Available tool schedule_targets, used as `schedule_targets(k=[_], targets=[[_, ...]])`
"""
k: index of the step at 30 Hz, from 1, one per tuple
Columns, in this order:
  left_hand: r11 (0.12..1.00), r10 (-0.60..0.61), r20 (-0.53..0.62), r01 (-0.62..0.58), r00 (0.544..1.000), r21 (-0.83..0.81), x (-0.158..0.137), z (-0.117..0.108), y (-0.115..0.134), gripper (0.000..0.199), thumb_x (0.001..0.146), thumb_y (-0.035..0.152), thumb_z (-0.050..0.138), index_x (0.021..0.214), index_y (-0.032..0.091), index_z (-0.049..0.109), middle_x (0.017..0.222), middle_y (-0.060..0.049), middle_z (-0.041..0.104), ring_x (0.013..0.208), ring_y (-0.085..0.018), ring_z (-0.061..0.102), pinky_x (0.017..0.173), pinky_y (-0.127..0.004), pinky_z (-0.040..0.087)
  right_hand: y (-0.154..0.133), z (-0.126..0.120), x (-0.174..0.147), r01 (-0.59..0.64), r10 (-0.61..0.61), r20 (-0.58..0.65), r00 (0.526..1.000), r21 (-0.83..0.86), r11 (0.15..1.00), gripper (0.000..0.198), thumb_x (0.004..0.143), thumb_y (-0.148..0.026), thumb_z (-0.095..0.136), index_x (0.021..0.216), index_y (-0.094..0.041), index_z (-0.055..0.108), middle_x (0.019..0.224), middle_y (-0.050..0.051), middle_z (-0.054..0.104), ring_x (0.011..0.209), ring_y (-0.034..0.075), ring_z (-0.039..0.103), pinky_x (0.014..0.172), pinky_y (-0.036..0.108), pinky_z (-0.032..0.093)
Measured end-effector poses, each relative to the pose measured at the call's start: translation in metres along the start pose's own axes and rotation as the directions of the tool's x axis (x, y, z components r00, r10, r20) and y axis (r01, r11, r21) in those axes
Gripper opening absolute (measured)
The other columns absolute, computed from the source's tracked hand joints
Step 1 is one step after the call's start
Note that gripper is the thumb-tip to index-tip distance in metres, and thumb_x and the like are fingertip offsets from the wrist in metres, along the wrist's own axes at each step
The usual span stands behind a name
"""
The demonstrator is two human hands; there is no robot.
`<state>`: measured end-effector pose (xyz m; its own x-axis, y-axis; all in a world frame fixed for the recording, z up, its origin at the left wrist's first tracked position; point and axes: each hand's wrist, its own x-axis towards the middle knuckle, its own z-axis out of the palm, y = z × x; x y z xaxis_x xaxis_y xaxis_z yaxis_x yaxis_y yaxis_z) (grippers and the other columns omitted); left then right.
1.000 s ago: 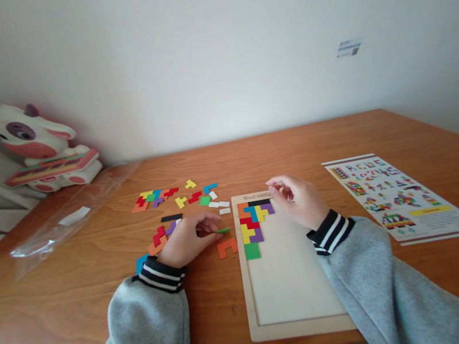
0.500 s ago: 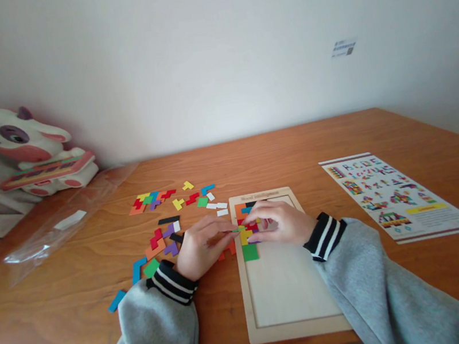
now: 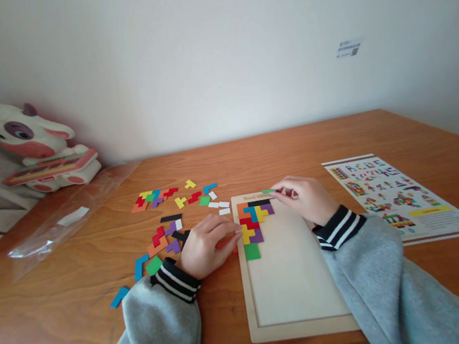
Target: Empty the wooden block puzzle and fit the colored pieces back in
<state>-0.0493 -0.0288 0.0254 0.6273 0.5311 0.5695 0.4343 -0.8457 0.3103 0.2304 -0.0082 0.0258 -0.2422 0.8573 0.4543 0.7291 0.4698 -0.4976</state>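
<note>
My right hand [image 3: 303, 198] pinches a flat green puzzle piece [image 3: 268, 191] above the top edge of the wooden puzzle board [image 3: 249, 297]. Colourful block-shaped pieces fill the board's upper left corner, among them a black piece [image 3: 257, 203], a purple piece [image 3: 258, 235] and a green square [image 3: 252, 251]. My left hand [image 3: 209, 246] rests at the board's left edge, thumb and fingers slightly apart with nothing seen between them. Its fingertips are close to a yellow piece [image 3: 246, 234]. Part of a red piece beneath this hand is hidden.
Loose pieces lie left of the board, including a purple piece [image 3: 173, 247] and a blue piece [image 3: 140, 267]. A printed pattern sheet [image 3: 403, 197] is at the right. A clear plastic bag [image 3: 48, 238] and a toy cow with a keyboard [image 3: 42, 146] stand back left.
The green piece has passed from between both hands into my right hand, which moved up and right. My left hand stays near the board's edge with its fingers now apart.
</note>
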Motion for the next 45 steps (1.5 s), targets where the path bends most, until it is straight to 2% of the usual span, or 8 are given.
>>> schedule_targets(k=[4, 14, 19, 23, 27, 30, 36, 45], targets=[[1.0, 0.02, 0.037, -0.021, 0.999, 0.023, 0.0, -0.001, 0.0, 0.011, 0.093, 0.021, 0.058, 0.098, 0.02, 0.068, 0.092, -0.005, 0.072, 0.081, -0.016, 0.065, 0.075, -0.029, 0.055, 0.015, -0.007, -0.001, -0.053, 0.064, 0.051, 0.997, -0.18, 0.982, 0.011, 0.087, -0.02, 0.062, 0.087, -0.021, 0.073, 0.082, 0.003, 0.072, 0.069, 0.017, 0.065, 0.064, 0.028, 0.046], [0.998, 0.049, 0.073, -0.052, 0.996, 0.042, -0.003, -0.001, -0.003, 0.01, 0.092, 0.019, 0.059, 0.099, 0.02, 0.066, 0.092, -0.004, 0.072, 0.081, -0.016, 0.065, 0.076, -0.028, 0.053, 0.023, -0.004, -0.006, 0.031, 0.012, 0.18, 0.984, -0.231, 0.972, 0.025, 0.086, -0.011, 0.055, 0.092, -0.024, 0.076, 0.094, 0.004, 0.072, 0.08, 0.019, 0.065, 0.07, 0.029, 0.046], [0.997, 0.028, 0.087, -0.033, 0.996, 0.063, -0.004, -0.001, -0.004, 0.012, 0.094, 0.022, 0.056, 0.099, 0.021, 0.067, 0.092, -0.004, 0.072, 0.082, -0.015, 0.066, 0.076, -0.028, 0.055, 0.019, -0.005, -0.005, -0.004, 0.032, 0.146, 0.989, -0.189, 0.982, 0.026, 0.088, -0.014, 0.053, 0.105, -0.021, 0.071, 0.095, 0.005, 0.069, 0.076, 0.017, 0.064, 0.07, 0.03, 0.048], [0.997, 0.018, 0.095, -0.025, 0.995, 0.068, -0.004, -0.001, -0.004, 0.013, 0.094, 0.022, 0.055, 0.099, 0.021, 0.067, 0.093, -0.004, 0.072, 0.083, -0.016, 0.066, 0.077, -0.029, 0.055, 0.019, -0.002, -0.007, -0.031, 0.051, 0.133, 0.99, -0.149, 0.988, 0.029, 0.092, -0.025, 0.052, 0.117, -0.019, 0.064, 0.102, 0.009, 0.066, 0.086, 0.021, 0.065, 0.079, 0.034, 0.051], [0.998, -0.006, 0.136, -0.002, 0.991, 0.057, -0.004, 0.0, -0.004, 0.014, 0.095, 0.023, 0.054, 0.1, 0.021, 0.067, 0.094, -0.005, 0.071, 0.085, -0.016, 0.066, 0.078, -0.029, 0.055, 0.025, 0.004, -0.01, -0.008, 0.04, 0.131, 0.991, -0.236, 0.972, 0.042, 0.094, -0.029, 0.047, 0.135, -0.02, 0.054, 0.103, 0.011, 0.06, 0.099, 0.027, 0.06, 0.091, 0.043, 0.048], [0.999, -0.02, 0.183, 0.014, 0.983, 0.036, -0.004, 0.0, -0.004, 0.016, 0.095, 0.025, 0.053, 0.101, 0.021, 0.068, 0.095, -0.006, 0.071, 0.086, -0.016, 0.066, 0.079, -0.029, 0.055, 0.026, 0.009, -0.013, -0.036, 0.084, 0.133, 0.987, -0.33, 0.943, 0.051, 0.093, -0.032, 0.049, 0.144, -0.023, 0.047, 0.103, 0.013, 0.057, 0.1, 0.03, 0.056, 0.091, 0.048, 0.046], [0.999, -0.042, 0.226, 0.038, 0.973, 0.022, -0.002, 0.001, -0.002, 0.017, 0.095, 0.027, 0.054, 0.102, 0.021, 0.068, 0.097, -0.006, 0.07, 0.09, -0.018, 0.065, 0.082, -0.031, 0.055, 0.026, 0.018, -0.016, -0.121, 0.191, 0.13, 0.973, -0.418, 0.9, 0.051, 0.095, -0.038, 0.044, 0.145, -0.028, 0.045, 0.134, 0.018, 0.048, 0.118, 0.038, 0.048, 0.092, 0.058, 0.041], [0.997, -0.079, 0.199, 0.073, 0.977, 0.037, -0.003, 0.002, -0.005, 0.017, 0.093, 0.028, 0.057, 0.104, 0.022, 0.068, 0.1, -0.006, 0.069, 0.092, -0.018, 0.064, 0.085, -0.032, 0.055, 0.029, 0.025, -0.016, -0.113, 0.162, 0.094, 0.982, -0.392, 0.913, 0.046, 0.094, -0.037, 0.047, 0.139, -0.027, 0.052, 0.132, 0.015, 0.054, 0.118, 0.035, 0.05, 0.092, 0.055, 0.042]])
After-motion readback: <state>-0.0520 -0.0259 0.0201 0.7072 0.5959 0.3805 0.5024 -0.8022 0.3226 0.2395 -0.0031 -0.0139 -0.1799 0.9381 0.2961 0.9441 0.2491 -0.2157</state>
